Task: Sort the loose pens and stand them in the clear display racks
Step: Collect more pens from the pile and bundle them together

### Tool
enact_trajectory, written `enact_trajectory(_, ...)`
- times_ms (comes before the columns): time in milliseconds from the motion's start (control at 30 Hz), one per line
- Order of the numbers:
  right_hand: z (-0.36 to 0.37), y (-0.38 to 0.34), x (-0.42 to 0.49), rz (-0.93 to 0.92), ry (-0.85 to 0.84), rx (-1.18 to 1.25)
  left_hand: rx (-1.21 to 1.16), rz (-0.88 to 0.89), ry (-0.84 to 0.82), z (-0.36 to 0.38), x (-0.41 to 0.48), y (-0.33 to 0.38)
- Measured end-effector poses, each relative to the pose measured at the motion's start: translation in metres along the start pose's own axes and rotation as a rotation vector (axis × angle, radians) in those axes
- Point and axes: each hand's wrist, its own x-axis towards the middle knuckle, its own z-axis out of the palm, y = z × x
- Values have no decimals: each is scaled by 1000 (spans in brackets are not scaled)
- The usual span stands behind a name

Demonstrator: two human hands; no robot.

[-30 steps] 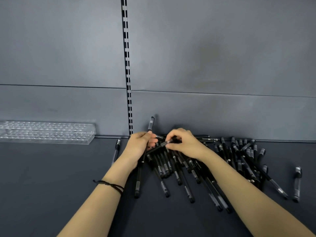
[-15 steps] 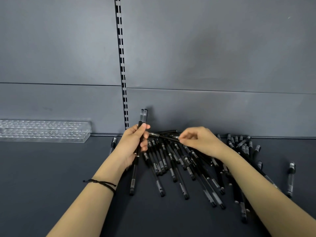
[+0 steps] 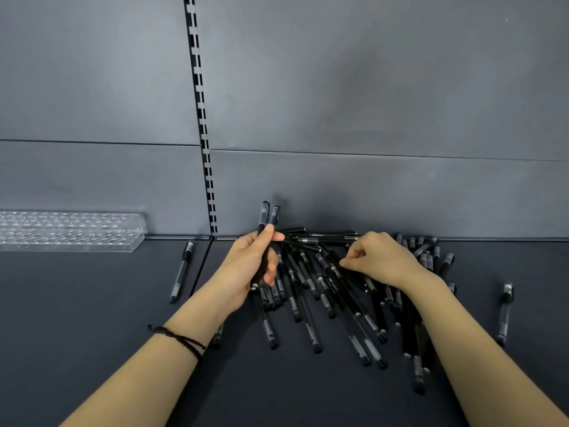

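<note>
head view, looking forward and down at a dark shelf [image 3: 92, 318] against a grey panelled back wall, with a slotted metal upright [image 3: 201, 118] running up the wall.

the left hand [image 3: 252, 266] grips two black pens [image 3: 267, 215] as a small upright bundle. the fingers are curled round the barrels, the thumb presses across them, and the capped ends stick up above the fist. a dark cord bracelet [image 3: 178, 337] sits on that wrist.

the right hand [image 3: 378, 260] rests on top of a loose pile of pens [image 3: 323, 291] that fans across the middle of the shelf. its fingers are curled, with the fingertips bunched together at one barrel. whether they have closed on that pen cannot be told from here.

one stray pen [image 3: 181, 272] lies alone left of the pile, and another stray pen [image 3: 505, 312] lies alone well to the right.

the clear display rack [image 3: 70, 232] stands at the far left against the wall, well apart from the pile. its rows of round holes look empty, so the standing step appears not yet begun.

handling, as a judgement: the pens look light, stiff and smooth, so they should roll and slide readily over each other in the heap. a pinch near the middle of a barrel should lift one clear without levering its neighbours. gathered pens are best held low on the barrels, all caps one way, ready to drop into the holes.
</note>
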Motion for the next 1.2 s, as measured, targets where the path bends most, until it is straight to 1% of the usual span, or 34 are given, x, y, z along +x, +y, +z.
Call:
enact_trajectory(67, -4, 4, 0, 28, 23, -27, -4, -12, -15, 2, -1, -1)
enact_trajectory(167, -6, 7, -1, 59, 24, 15, 11, -26, -29, 4, -1, -3)
enact_trajectory(333, 3, -8, -4, 3, 1, 132, 32, -16, -34, 7, 0, -5)
enact_trajectory(433, 10, -21, -4, 22, 7, 86, 34, -11, -39, 9, -1, -5)
enact_trajectory(567, 11, -33, -2, 142, 2, -3, 8, -22, -59, 11, -2, -6)
enact_trajectory(633, 11, -40, 0, 171, -7, -68, -23, -30, -76, 14, -2, -6)
enact_trajectory(733, 14, -45, 5, 218, 0, -67, -59, -55, -72, 18, -3, -7)
enact_trajectory(767, 14, -44, 6, 229, 0, -4, -75, -64, -66, 18, -4, -7)
enact_trajectory(800, 13, -41, 7, 226, 2, 114, -98, -72, -62, 19, -4, -8)
enact_trajectory(900, 5, -34, 1, 167, 0, 690, -168, -96, -51, 21, -4, -9)
enact_trajectory(967, -1, -33, -4, 126, -92, 1007, -208, -124, -84, 23, -4, -8)
enact_trajectory(1000, -3, -34, -5, 96, -137, 1080, -224, -139, -122, 25, -6, -8)
enact_trajectory(1033, -5, -36, -6, 66, -171, 1094, -219, -148, -159, 27, -7, -7)
enact_trajectory(1100, -5, -41, -8, 20, -196, 1026, -177, -161, -203, 31, -9, -7)
enact_trajectory(1200, -6, -40, -7, 12, -180, 945, -223, -191, -175, 32, -9, -8)
